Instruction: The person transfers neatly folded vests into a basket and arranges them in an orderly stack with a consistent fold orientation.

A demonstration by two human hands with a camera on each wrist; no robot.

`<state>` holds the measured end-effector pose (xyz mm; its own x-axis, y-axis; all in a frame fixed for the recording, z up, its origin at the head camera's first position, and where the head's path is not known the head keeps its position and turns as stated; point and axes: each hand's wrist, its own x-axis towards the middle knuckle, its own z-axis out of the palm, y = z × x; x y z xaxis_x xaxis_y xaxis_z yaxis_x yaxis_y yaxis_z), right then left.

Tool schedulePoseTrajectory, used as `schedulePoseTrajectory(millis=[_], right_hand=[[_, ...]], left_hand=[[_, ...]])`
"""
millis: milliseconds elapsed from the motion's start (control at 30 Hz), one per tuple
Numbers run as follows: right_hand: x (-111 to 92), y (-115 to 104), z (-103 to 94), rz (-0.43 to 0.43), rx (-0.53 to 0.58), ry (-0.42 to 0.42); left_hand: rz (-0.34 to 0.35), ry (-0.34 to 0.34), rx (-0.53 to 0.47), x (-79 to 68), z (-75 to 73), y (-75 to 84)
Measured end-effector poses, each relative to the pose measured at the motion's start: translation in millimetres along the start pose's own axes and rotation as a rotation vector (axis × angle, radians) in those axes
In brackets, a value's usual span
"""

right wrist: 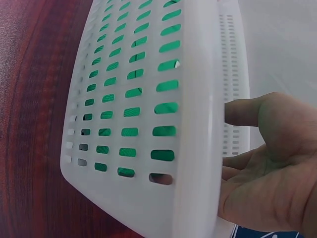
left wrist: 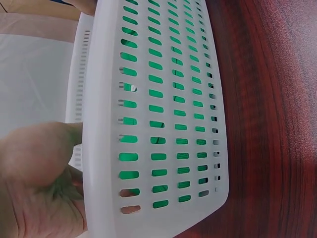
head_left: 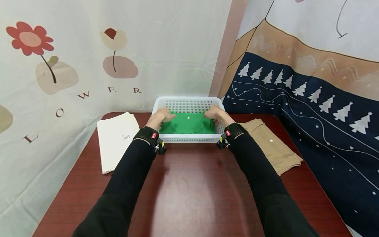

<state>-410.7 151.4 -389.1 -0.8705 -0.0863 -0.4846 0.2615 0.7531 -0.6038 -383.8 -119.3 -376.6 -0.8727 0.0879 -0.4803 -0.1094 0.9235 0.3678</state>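
Observation:
A white perforated plastic basket (head_left: 189,138) stands at the back of the table, and a folded green garment (head_left: 192,123) with a small white tag lies inside it. My left hand (head_left: 161,118) reaches over the basket's left side, thumb pointing inward above the green fabric. Opposite it, my right hand (head_left: 218,116) reaches in over the right side in the same way. Both wrist views show each thumb (right wrist: 242,111) standing apart from the fingers, which look fairly straight. The basket's wall and rim (left wrist: 99,148) hide the fingertips.
A folded white cloth (head_left: 113,141) with small dark print lies on the left of the reddish-brown table (head_left: 183,184). On the right is a folded tan garment (head_left: 270,144) with a white tag, partly behind my right forearm. Printed curtains (head_left: 177,49) hang close behind the basket.

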Motion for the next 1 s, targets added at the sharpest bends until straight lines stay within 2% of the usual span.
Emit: schedulePoseTrajectory(millis=[133, 267, 333, 500, 567, 700, 733, 800, 933, 1000], right_hand=[[-0.6, 1.9, 0.2, -0.005, 0.049, -0.022], [-1.8, 2.4, 1.3, -0.017, 0.072, -0.030], [-3.7, 1.5, 1.7, -0.027, 0.052, -0.026], [-8.8, -1.4, 2.6, -0.077, -0.088, 0.017], [-10.7, -1.5, 1.5, -0.115, -0.165, 0.051], [-13.8, 1.0, -1.6, -0.202, -0.242, 0.113], [-6.9, 4.9, -2.7, -0.231, -0.253, 0.130], [-7.5, 6.8, -3.3, -0.267, -0.246, 0.142], [-10.3, 10.6, -4.2, -0.340, -0.252, 0.163], [-18.4, 8.5, -2.9, -0.371, -0.261, 0.178]], left_hand=[[-0.006, -0.017, -0.003, -4.0, -1.3, 1.3], [0.016, -0.010, 0.019, -3.0, -0.8, 0.3], [0.036, 0.003, 0.035, -1.7, -0.4, -0.9], [0.064, 0.041, 0.015, -1.0, 0.0, -4.3], [0.093, 0.075, 0.007, -3.3, 0.3, -4.6], [0.164, 0.173, -0.017, -5.5, 2.8, -5.5], [0.184, 0.200, -0.023, -5.4, 3.5, -6.0], [0.212, 0.230, -0.041, -5.2, 4.6, -7.2], [0.283, 0.269, -0.030, -6.3, 5.2, -8.8], [0.311, 0.290, -0.005, -6.5, 5.2, -9.8]])
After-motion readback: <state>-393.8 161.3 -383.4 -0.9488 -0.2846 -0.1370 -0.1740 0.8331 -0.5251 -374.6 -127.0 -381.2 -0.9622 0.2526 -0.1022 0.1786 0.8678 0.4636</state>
